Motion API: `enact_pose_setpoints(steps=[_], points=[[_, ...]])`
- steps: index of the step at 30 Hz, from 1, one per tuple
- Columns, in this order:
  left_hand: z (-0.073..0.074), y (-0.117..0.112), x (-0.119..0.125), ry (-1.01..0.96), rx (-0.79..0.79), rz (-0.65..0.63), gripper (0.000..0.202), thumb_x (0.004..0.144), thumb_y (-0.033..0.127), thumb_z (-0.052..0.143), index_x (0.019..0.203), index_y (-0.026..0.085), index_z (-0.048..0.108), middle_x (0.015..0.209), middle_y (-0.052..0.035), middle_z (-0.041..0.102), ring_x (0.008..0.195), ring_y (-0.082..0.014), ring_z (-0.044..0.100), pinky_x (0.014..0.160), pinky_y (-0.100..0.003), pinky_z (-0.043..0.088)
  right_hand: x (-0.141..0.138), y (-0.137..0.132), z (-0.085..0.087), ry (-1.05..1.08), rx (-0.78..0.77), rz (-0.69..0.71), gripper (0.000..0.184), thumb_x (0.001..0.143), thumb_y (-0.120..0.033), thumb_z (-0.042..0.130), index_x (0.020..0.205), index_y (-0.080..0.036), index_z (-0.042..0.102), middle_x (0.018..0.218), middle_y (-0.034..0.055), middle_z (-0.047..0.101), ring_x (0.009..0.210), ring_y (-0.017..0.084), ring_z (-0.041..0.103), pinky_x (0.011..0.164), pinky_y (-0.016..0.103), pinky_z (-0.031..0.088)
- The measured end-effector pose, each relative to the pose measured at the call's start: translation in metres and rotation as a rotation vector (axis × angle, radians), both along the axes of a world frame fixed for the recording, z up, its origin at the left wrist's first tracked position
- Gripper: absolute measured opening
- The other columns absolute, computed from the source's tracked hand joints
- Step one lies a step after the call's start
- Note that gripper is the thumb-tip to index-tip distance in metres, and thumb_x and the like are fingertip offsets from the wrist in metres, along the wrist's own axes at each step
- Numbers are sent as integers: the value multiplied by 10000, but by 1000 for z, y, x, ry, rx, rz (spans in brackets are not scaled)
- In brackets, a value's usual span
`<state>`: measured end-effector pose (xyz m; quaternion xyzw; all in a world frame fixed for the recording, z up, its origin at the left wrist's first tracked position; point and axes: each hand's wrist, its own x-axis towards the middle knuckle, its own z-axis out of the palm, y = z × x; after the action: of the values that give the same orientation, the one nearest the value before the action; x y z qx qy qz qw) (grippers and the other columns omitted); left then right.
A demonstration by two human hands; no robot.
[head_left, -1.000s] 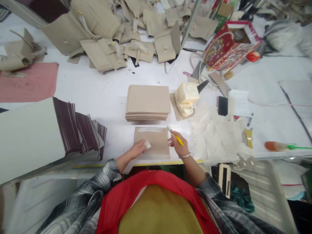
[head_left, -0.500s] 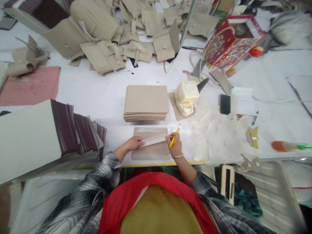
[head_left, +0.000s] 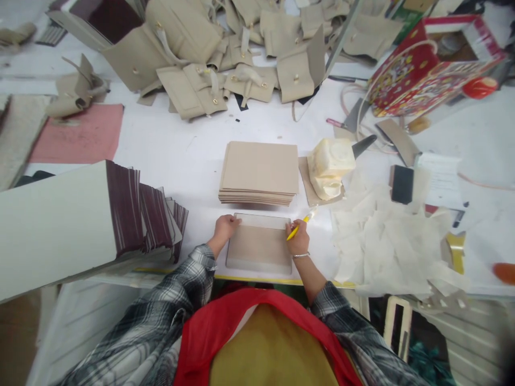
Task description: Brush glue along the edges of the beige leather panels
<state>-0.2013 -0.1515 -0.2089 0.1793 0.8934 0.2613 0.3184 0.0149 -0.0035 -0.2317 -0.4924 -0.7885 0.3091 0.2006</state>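
A beige rectangular panel (head_left: 259, 248) lies flat at the near edge of the white table (head_left: 189, 155). My left hand (head_left: 224, 227) is closed on its far left corner. My right hand (head_left: 298, 239) rests at the far right corner, fingers curled around a yellow pen-like tool (head_left: 300, 227) that points away to the right. A pale strip runs along the panel's far edge between my hands. Just beyond the panel stands a neat stack of the same beige panels (head_left: 259, 171).
A cream glue block with a scraper (head_left: 330, 166) sits right of the stack, beside a heap of white paper strips (head_left: 386, 236). A tall stack of grey and maroon boards (head_left: 80, 214) fills the left. Beige bag parts (head_left: 225, 48) pile at the back, a red patterned box (head_left: 422, 69) at far right.
My left hand moved from the panel's middle to its far left corner. The white strip stretched between my hands half a second ago now lies along the panel's far edge.
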Motion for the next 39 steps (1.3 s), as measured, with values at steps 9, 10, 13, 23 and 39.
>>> enact_pose_setpoints(steps=[9, 10, 13, 23, 39], points=[[-2, 1, -8, 12, -45, -80, 287, 670, 435, 623, 592, 159, 620, 575, -16, 598, 620, -158, 555, 572, -246, 350, 2, 2, -10, -58, 47, 32, 269, 815, -359, 431, 1010, -174, 431, 808, 53, 617, 729, 175, 603, 673, 285, 467], [-3, 1, -8, 12, -55, -89, 293, 670, 444, 619, 596, 160, 623, 572, -14, 597, 618, -160, 555, 571, -247, 351, 2, 2, -11, -63, 50, 33, 264, 814, -353, 431, 1010, -176, 431, 806, 50, 616, 725, 173, 602, 670, 283, 466], [-7, 1, -8, 10, -76, -99, 294, 672, 452, 613, 612, 165, 629, 568, -9, 593, 606, -155, 554, 566, -245, 355, 2, 3, -13, -74, 73, 38, 253, 814, -339, 428, 1011, -180, 435, 815, 53, 615, 726, 174, 601, 666, 281, 464], [0, 7, -9, 88, -151, -159, 285, 712, 449, 607, 662, 168, 610, 651, -26, 620, 669, -166, 577, 604, -252, 372, 0, 7, -12, -208, 185, 104, 283, 823, -308, 432, 1054, -146, 454, 797, 67, 608, 749, 195, 565, 689, 302, 438], [254, -218, -18, 1334, 30, -174, 816, 620, 534, 710, 1261, 133, 402, 1270, -214, 483, 1238, -361, 385, 995, -540, 308, -9, -22, 128, 286, 456, 321, 324, 817, -364, 572, 1055, -165, 477, 915, 87, 652, 703, 176, 639, 574, 277, 490]])
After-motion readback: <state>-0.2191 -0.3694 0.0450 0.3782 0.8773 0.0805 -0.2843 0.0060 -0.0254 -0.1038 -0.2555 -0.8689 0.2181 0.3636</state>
